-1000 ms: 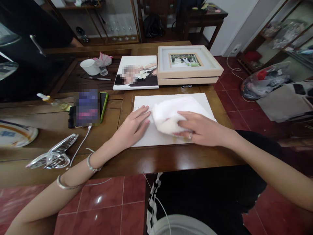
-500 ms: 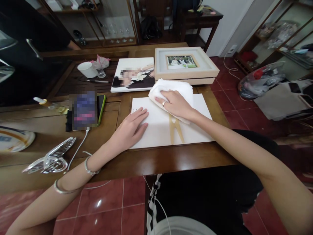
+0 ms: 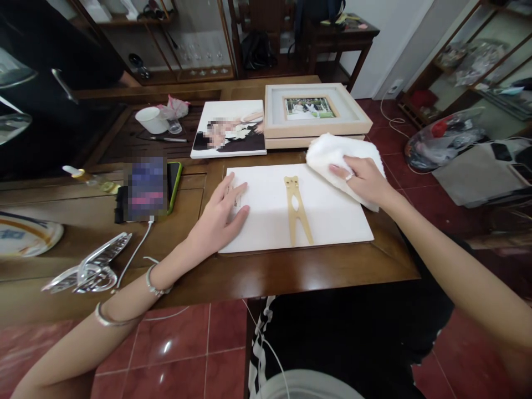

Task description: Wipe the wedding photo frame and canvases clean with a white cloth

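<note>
A white board (image 3: 328, 216) lies flat on the wooden table (image 3: 291, 271), face down, with a tan wooden stand piece (image 3: 296, 208) on its middle. My left hand (image 3: 222, 213) lies flat and open on the board's left edge. My right hand (image 3: 363, 177) presses on a white cloth (image 3: 328, 152) at the board's far right corner, fingers closed over it.
Behind the board stand a framed photo in a cream frame (image 3: 316, 111) and a photo canvas (image 3: 230, 130). A phone (image 3: 149, 185) with a cable, a small bottle (image 3: 89, 177), a plate (image 3: 25, 238), a clear butterfly-shaped dish (image 3: 89, 269) and a white cup (image 3: 152, 119) are at left.
My right hand has swept the cloth from the board's near middle up to its far edge and then to the right corner, uncovering the wooden stand piece. My left hand stayed put.
</note>
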Tool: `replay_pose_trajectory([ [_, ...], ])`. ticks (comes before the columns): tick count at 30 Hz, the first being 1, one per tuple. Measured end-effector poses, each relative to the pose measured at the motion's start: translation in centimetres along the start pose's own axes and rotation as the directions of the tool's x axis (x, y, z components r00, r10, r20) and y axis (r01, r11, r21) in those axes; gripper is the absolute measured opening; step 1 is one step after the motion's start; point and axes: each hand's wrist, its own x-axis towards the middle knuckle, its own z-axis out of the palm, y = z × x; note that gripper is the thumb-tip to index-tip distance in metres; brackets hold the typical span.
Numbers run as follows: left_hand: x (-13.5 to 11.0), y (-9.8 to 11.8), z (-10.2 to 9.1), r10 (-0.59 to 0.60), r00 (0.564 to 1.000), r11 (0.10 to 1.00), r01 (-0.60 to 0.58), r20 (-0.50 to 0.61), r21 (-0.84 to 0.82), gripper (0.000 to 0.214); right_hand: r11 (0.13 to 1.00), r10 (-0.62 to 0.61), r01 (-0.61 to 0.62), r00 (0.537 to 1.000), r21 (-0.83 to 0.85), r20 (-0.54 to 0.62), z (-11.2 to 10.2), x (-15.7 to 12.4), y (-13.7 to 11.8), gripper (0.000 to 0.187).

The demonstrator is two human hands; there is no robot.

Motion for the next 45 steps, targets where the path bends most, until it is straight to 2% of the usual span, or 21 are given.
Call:
replay_pose_trajectory([
  [2,0.1,0.0,-0.1,-0.061,0.996,0.992,0.053,-0.068,-0.112,0.047,1.0,0.004,-0.005,0.999,-0.01,-0.054,-0.2,-1.7,0.5,0.045],
  [4,0.4,-0.1,-0.2,-0.145,0.983,0.938,0.101,-0.109,-0.332,0.048,1.0,-0.016,0.016,0.996,0.004,-0.089,-0.1,-3.1,0.4,0.047],
  [6,0.7,0.0,-0.3,-0.288,0.946,0.798,0.151,-0.149,-0.583,0.049,0.999,-0.033,0.035,0.992,0.018,-0.118,0.3,-4.1,0.0,0.047],
  [9,1.3,0.2,-0.7,-0.513,0.845,0.557,0.191,-0.153,-0.809,0.047,0.999,-0.033,0.037,0.989,0.023,-0.147,0.9,-4.7,-0.6,0.047],
  [12,1.7,0.3,-1.4,-0.614,0.783,0.409,0.209,-0.099,-0.888,0.043,0.999,-0.034,0.037,0.985,0.013,-0.172,1.1,-4.7,-0.8,0.046],
  [17,2.0,0.2,-2.8,-0.64,0.767,0.249,0.263,0.046,-0.932,0.032,0.999,-0.041,0.038,0.983,-0.016,-0.181,0.9,-4.8,-1.0,0.04],
  [21,2.3,0.6,-3.7,-0.681,0.719,0.141,0.312,0.136,-0.939,0.029,0.998,-0.056,0.051,0.981,-0.033,-0.187,0.7,-5.0,-1.3,0.037],
  [26,2.8,0.7,-3.9,-0.688,0.699,0.091,0.352,0.197,-0.931,0.021,0.996,-0.084,0.076,0.973,-0.043,-0.216,0.8,-5.0,-1.1,0.036],
  [30,2.9,0.8,-3.6,-0.727,0.659,0.043,0.327,0.195,-0.944,0.018,0.996,-0.083,0.071,0.962,-0.058,-0.259,0.7,-5.1,-0.6,0.036],
  [32,2.9,1.0,-3.4,-0.725,0.66,0.026,0.308,0.195,-0.951,0.019,0.994,-0.104,0.086,0.942,-0.071,-0.319,0.7,-5.5,-1.2,0.035],
  [34,2.9,1.1,-3.3,-0.71,0.681,0.036,0.289,0.179,-0.957,0.02,0.977,-0.211,0.192,0.914,-0.09,-0.346,0.9,-6.2,-2.7,0.031],
  [36,2.8,1.0,-3.1,-0.699,0.699,0.069,0.277,0.152,-0.958,0.021,0.913,-0.407,0.395,0.872,-0.1,-0.27,1.4,-6.9,-5.2,0.024],
  [38,2.8,0.8,-3.0,-0.71,0.693,0.089,0.267,0.128,-0.96,0.021,0.807,-0.591,0.586,0.802,-0.079,-0.091,2.2,-7.6,-7.9,0.018],
  [39,2.8,0.7,-2.9,-0.721,0.683,0.089,0.26,0.117,-0.962,0.021,0.779,-0.623,0.621,0.782,-0.084,0.011,2.6,-7.9,-9.1,0.017],
  [41,2.8,0.5,-2.8,-0.751,0.653,0.079,0.239,0.1,-0.968,0.018,0.775,-0.612,0.619,0.786,-0.13,0.088,3.4,-8.3,-10.7,0.018],
  [42,2.7,0.5,-2.8,-0.762,0.641,0.075,0.228,0.091,-0.971,0.017,0.783,-0.594,0.6,0.799,-0.163,0.089,3.6,-8.5,-11.1,0.016],
  [45,2.6,1.2,-3.3,-0.769,0.637,0.09,0.185,0.05,-0.979,0.012,0.798,-0.569,0.555,0.822,-0.235,0.007,3.8,-8.7,-11.1,0.013],
])
